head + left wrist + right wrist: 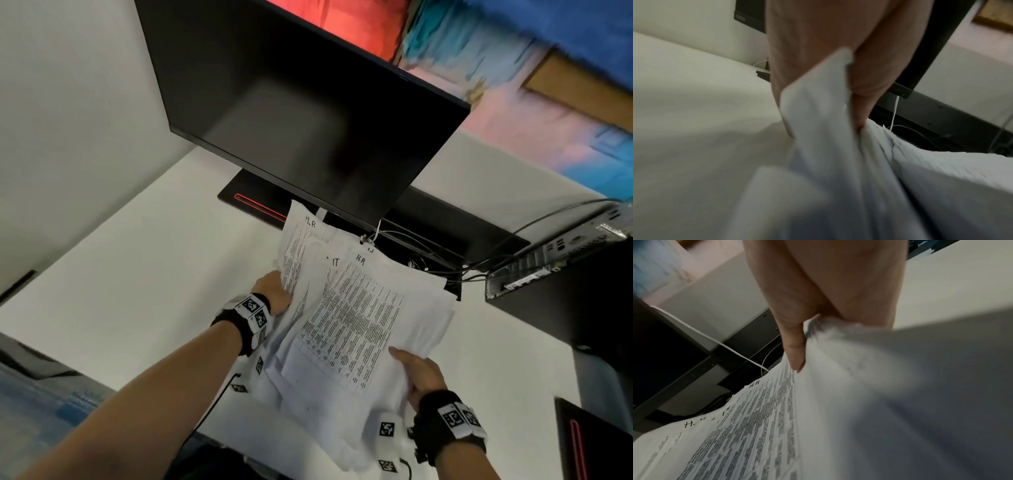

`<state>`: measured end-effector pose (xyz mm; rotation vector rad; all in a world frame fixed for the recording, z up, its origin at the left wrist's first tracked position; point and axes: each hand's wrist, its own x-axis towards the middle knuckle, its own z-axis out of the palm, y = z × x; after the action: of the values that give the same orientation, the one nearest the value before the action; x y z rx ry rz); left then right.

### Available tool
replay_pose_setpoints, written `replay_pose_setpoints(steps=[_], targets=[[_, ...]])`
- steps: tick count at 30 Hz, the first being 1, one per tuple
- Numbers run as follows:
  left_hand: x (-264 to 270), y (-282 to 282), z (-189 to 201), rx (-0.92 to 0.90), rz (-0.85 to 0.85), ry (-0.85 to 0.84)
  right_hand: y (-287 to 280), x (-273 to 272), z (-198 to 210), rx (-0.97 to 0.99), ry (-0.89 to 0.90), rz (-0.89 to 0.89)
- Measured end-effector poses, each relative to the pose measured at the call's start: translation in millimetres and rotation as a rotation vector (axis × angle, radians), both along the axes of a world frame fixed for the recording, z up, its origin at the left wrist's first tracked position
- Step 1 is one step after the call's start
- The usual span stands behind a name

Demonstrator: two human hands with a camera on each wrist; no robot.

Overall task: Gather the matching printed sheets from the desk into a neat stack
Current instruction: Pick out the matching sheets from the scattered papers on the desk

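Note:
A loose bundle of white printed sheets [356,315] hangs lifted over the white desk [144,274], in front of the monitor. Dense tables of text cover them, and handwritten "H.R" and "IT" marks sit near their top edges. My left hand [274,291] grips the bundle's left edge, thumb on top [863,91] and sheets [838,146] wedged between thumb and fingers. My right hand [418,373] holds the lower right edge, its thumb [793,350] pressed on the printed top sheet [748,426]. The sheets are fanned and uneven.
A dark monitor [308,113] on a black stand with a red stripe [253,202] rises right behind the papers. Cables [513,240] and a black computer case [561,274] sit at the right. Small tag markers [387,428] lie near the desk's front edge.

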<state>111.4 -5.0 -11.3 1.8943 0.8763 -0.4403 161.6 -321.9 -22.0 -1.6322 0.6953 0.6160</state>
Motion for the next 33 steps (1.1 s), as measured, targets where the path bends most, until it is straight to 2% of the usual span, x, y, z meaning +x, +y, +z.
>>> replay_pose_setpoints(steps=[7, 11, 15, 17, 21, 24, 27, 29, 31, 33], targets=[[1, -4, 8, -0.312, -0.06, -0.097, -6, -3, -11, -0.009, 0.015, -0.01], [0, -5, 16, -0.342, -0.054, -0.11, -4, -5, -13, -0.064, 0.041, 0.034], [-18, 12, 34, -0.195, 0.032, -0.183, -3, -2, -20, -0.21, 0.003, 0.064], [-31, 27, 54, -0.091, 0.016, -0.225, 2, -3, -20, -0.26, -0.038, 0.081], [-68, 58, 110, 0.279, -0.127, -0.344, 12, -6, -16, -0.293, -0.082, 0.142], [-99, 71, 157, 0.381, -0.111, -0.495, 16, -10, -9, -0.283, -0.096, 0.172], [-116, 72, 199, 0.331, -0.066, -0.646, 17, -14, -3, -0.285, -0.108, 0.204], [-117, 65, 218, 0.207, -0.017, -0.744, 18, -16, -1, -0.294, -0.098, 0.222], [-112, 51, 226, 0.047, 0.03, -0.819, 17, -16, 3, -0.295, -0.099, 0.242], [-102, 34, 220, -0.011, 0.053, -0.82, 13, -14, 8, -0.296, -0.106, 0.279]])
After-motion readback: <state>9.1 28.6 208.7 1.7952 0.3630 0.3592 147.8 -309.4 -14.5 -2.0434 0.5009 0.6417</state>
